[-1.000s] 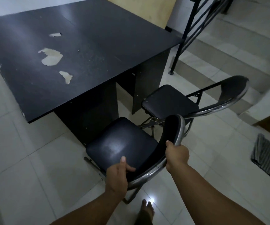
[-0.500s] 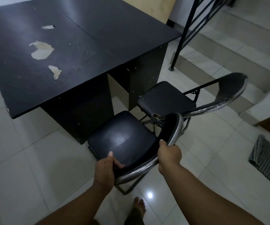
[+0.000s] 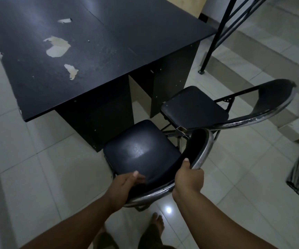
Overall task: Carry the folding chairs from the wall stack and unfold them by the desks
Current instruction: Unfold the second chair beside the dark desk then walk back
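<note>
Near chair (image 3: 141,150): unfolded, seat flat, on the tiled floor (image 3: 37,177) at the front edge of the black desk (image 3: 73,51), with the seat's far edge close to the desk's side panel.
Left hand (image 3: 121,187): grips the left end of the curved backrest (image 3: 201,150). The thumb lies over the dark pad. The fingers go under the metal rim and are hidden, so how tightly they close I cannot tell for certain.
Right hand (image 3: 188,180): fingers curl round the chrome tube on the backrest's right side, and the thumb presses the inner face of the pad.
Why this hold: two hands set apart on the top rail probably give control over both turning and sliding, so the chair can be squared to the desk without tipping.
Why this spot: the seat faces the desk opening, where a sitter's legs would go.
Look of the chair: black padded seat, glossy, with a dull worn patch at its centre. The chrome frame is scuffed and flaking along the rail.
Second chair (image 3: 195,106): the same type, open, just beside the near one on the right. Its frame seems to touch or overlap the near backrest.
Step in hand: likely the last nudge into place.
</note>
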